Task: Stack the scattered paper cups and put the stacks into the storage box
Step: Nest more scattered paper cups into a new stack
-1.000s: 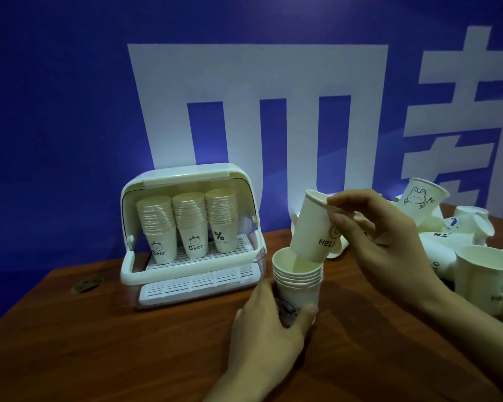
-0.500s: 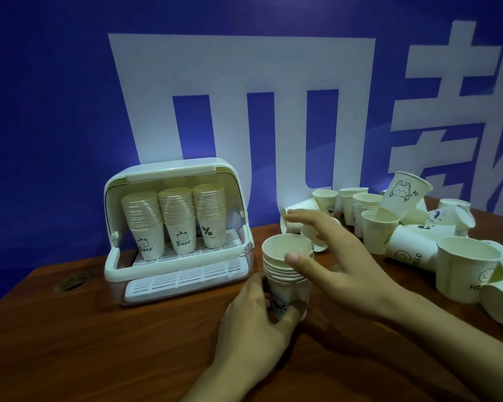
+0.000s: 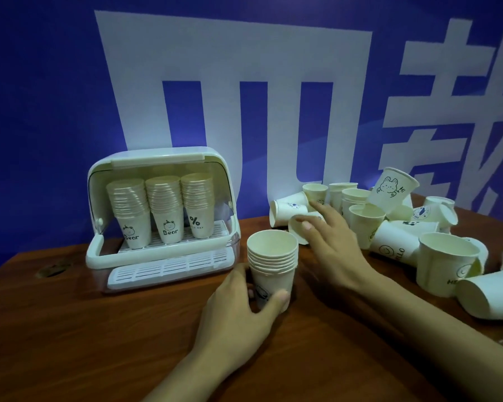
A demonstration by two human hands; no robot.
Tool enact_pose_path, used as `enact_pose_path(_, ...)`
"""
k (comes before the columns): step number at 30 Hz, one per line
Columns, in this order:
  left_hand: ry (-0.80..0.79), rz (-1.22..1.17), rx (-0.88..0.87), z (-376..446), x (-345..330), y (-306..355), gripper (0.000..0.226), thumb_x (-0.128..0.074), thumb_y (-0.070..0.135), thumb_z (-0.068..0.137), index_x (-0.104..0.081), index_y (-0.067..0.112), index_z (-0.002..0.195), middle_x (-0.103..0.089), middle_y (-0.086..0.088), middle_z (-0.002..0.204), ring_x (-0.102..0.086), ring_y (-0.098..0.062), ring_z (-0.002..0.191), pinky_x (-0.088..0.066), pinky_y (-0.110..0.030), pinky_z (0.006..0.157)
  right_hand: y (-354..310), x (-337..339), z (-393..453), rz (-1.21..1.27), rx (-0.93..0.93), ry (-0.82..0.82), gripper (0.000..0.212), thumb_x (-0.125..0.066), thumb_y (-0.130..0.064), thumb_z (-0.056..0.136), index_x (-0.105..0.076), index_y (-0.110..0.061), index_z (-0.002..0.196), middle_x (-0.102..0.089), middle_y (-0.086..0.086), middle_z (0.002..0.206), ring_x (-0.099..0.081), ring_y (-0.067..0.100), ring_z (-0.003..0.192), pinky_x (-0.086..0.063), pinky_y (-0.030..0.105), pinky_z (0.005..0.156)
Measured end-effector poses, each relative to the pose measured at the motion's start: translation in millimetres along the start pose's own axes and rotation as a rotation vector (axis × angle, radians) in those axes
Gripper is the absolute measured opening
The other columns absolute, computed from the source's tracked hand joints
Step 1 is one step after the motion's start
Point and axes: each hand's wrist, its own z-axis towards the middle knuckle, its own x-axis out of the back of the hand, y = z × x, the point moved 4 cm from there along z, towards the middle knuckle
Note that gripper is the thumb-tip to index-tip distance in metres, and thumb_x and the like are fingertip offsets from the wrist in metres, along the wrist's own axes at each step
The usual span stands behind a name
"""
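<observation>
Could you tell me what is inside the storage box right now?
The storage box holds three upright cup stacks side by side on its slatted tray; two front cups read "Bear", one "%". Whatever lies behind the stacks is covered.

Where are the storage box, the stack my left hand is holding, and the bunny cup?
storage box point(image 3: 157, 158): head view, on its white top lid.
stack of cups point(image 3: 272, 258): head view, on the stacked rims.
bunny cup point(image 3: 391, 188): head view, on its printed side.
</observation>
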Motion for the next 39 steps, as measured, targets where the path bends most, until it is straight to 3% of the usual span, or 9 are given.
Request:
enact_pose_path(2, 0.002, 0.003, 0.002, -1, -1, -1, 0.048, -0.071, 0.066, 0.084, -0.052, 0.043, 0.121, -0.064, 0.025, 0.116, -0.061, 0.006, 0.1, -0.052, -0.025, 0.088, 26, -13, 4, -0.231, -0.109, -0.142, 0.055, -0.024, -0.061, 0.099, -0.058, -0.041, 0.137, -0.004, -0.006, 0.171, 0.011, 0.02, 0.156, -0.003, 0.052, 0.123)
enact_pose_path(4, 0.007, 0.001, 0.006, 0, -1, -1, 0.051, -0.071, 0.067, 0.083, -0.053, 0.041, 0.124, -0.065, 0.024, 0.117, -0.062, 0.006, 0.101, -0.052, -0.024, 0.089, 42, -26, 4, -0.373, -0.169, -0.264, 0.053, -0.032, -0.061, 0.101, -0.045, -0.041, 0.148, 0.005, -0.003, 0.171, 0.023, 0.027, 0.154, 0.003, 0.057, 0.122)
enact_pose_path(7, 0.0, 0.003, 0.018, 1, -1, -1, 0.05, -0.07, 0.07, 0.082, -0.053, 0.041, 0.119, -0.065, 0.024, 0.114, -0.062, 0.005, 0.101, -0.053, -0.026, 0.088, 47, -25, 4, -0.479, -0.173, -0.204, 0.069, -0.048, -0.053, 0.096, -0.028, -0.027, 0.157, -0.01, -0.003, 0.17, 0.012, 0.029, 0.156, -0.005, 0.056, 0.122)
enact_pose_path(10, -0.001, 0.002, 0.024, 1, -2, -2, 0.048, -0.069, 0.071, 0.08, -0.053, 0.041, 0.114, -0.064, 0.026, 0.11, -0.061, 0.007, 0.1, -0.054, -0.027, 0.088, 47, -12, 7, -0.49, -0.152, -0.061, 0.077, -0.062, -0.048, 0.088, -0.031, -0.023, 0.153, -0.027, -0.006, 0.164, -0.005, 0.025, 0.156, -0.016, 0.051, 0.119)
enact_pose_path(16, -0.01, 0.003, 0.031, 1, -2, 0, 0.045, -0.07, 0.069, 0.083, -0.051, 0.044, 0.116, -0.062, 0.028, 0.111, -0.059, 0.009, 0.101, -0.052, -0.026, 0.088, 47, -26, 13, -0.613, -0.035, -0.2, 0.056, -0.055, -0.03, 0.087, -0.048, -0.031, 0.143, 0.001, -0.006, 0.171, 0.017, 0.028, 0.155, -0.005, 0.057, 0.121)
enact_pose_path(22, -0.009, -0.006, 0.029, 1, -2, -1, 0.044, -0.07, 0.069, 0.081, -0.053, 0.043, 0.113, -0.065, 0.028, 0.111, -0.061, 0.01, 0.1, -0.054, -0.026, 0.087, 65, -22, 13, -0.461, -0.274, -0.201, 0.051, -0.054, -0.027, 0.089, -0.054, -0.028, 0.14, 0.007, -0.003, 0.17, 0.013, 0.032, 0.154, -0.011, 0.059, 0.119)
enact_pose_path(25, -0.011, -0.013, 0.028, 1, -2, -2, 0.046, -0.071, 0.069, 0.081, -0.053, 0.044, 0.116, -0.065, 0.027, 0.113, -0.062, 0.007, 0.102, -0.056, -0.03, 0.091, 73, -24, 13, -0.371, -0.359, -0.22, 0.054, -0.054, -0.029, 0.093, -0.045, -0.025, 0.146, -0.002, -0.001, 0.169, 0.003, 0.031, 0.155, -0.016, 0.061, 0.116)
enact_pose_path(32, -0.012, -0.015, 0.024, 2, -3, -4, 0.047, -0.072, 0.068, 0.083, -0.053, 0.045, 0.119, -0.065, 0.027, 0.117, -0.062, 0.006, 0.105, -0.056, -0.032, 0.093, 49, 7, 16, -0.407, -0.079, 0.169, 0.062, -0.077, -0.046, 0.077, -0.059, -0.025, 0.133, -0.05, -0.003, 0.136, -0.044, 0.024, 0.123, -0.035, 0.045, 0.098)
enact_pose_path(39, -0.021, -0.009, 0.011, 1, -3, -4, 0.05, -0.071, 0.069, 0.084, -0.051, 0.046, 0.123, -0.063, 0.028, 0.118, -0.06, 0.006, 0.106, -0.055, -0.028, 0.09, 12, 30, 9, -0.171, 0.077, 0.227, 0.071, -0.058, -0.075, 0.075, -0.064, -0.017, 0.114, -0.065, -0.001, 0.109, -0.061, 0.019, 0.097, -0.05, 0.037, 0.081)
